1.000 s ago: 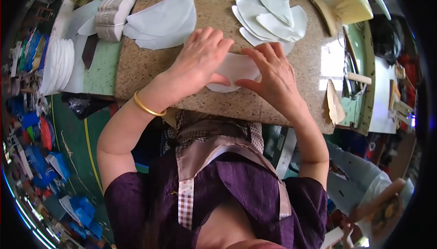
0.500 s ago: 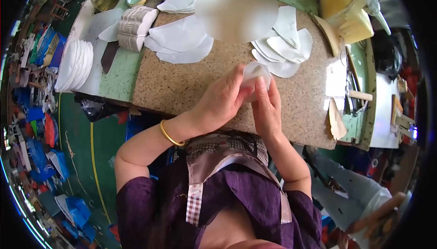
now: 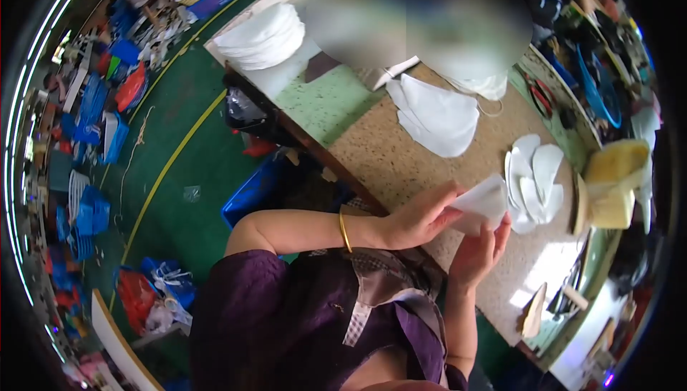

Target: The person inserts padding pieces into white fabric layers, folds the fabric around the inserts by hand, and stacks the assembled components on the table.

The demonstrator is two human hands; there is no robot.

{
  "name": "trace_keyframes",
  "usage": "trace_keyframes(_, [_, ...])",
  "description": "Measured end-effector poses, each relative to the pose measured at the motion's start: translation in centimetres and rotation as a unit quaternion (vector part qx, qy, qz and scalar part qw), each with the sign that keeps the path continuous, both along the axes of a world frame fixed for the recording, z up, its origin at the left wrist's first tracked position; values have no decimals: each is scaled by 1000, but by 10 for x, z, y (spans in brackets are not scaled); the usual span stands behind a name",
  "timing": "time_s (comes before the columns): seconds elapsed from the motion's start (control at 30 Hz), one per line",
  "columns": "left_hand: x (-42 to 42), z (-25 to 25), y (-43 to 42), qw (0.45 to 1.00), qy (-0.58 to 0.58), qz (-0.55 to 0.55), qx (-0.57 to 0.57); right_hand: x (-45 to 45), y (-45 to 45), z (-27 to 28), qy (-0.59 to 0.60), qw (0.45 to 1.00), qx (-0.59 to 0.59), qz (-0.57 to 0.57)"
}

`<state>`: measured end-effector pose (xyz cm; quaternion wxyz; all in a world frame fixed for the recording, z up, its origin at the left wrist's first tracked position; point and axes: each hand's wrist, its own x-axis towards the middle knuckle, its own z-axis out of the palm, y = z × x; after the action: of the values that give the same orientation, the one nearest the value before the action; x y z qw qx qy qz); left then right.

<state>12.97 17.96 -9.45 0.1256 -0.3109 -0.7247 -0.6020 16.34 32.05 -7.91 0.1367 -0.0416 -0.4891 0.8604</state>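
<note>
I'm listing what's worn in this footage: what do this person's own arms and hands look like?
The left hand and right hand are gloveless. A slim, gold-coloured bangle circles the left wrist; none shows on the right. The dark purple sleeves are short, ending above the elbows, with no markings I can make out.

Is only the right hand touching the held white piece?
No: the left hand grips the white piece at its left side, while the right hand holds its lower edge.
</note>
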Motion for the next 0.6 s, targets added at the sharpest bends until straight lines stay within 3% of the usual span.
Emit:
trace_keyframes(0.03, [-1, -1, -2, 1000, 15, 11, 11, -2, -6, 4, -9, 1000, 6, 5])
trace_keyframes(0.13, [0, 17, -9, 985, -160, -37, 48, -2, -14, 3, -42, 996, -65, 47])
trace_keyframes(0.27, [1, 20, -19, 999, -33, 7, 22, 1, -27, 0, -26, 990, -98, 96])
trace_keyframes(0.37, [-29, 48, -76, 996, 66, 49, -24, -7, -30, 20, 5, 996, -25, 91])
trace_keyframes(0.43, [-63, 89, -146, 973, -173, 36, 150, -11, -14, 24, 19, 998, 17, 63])
trace_keyframes(0.5, [-97, 132, -242, 984, -141, 108, -23, -10, 8, 20, 6, 999, 16, 40])
trace_keyframes(0.6, [-136, 155, -344, 955, -177, 191, -144, -7, 19, 8, -12, 999, 5, 47])
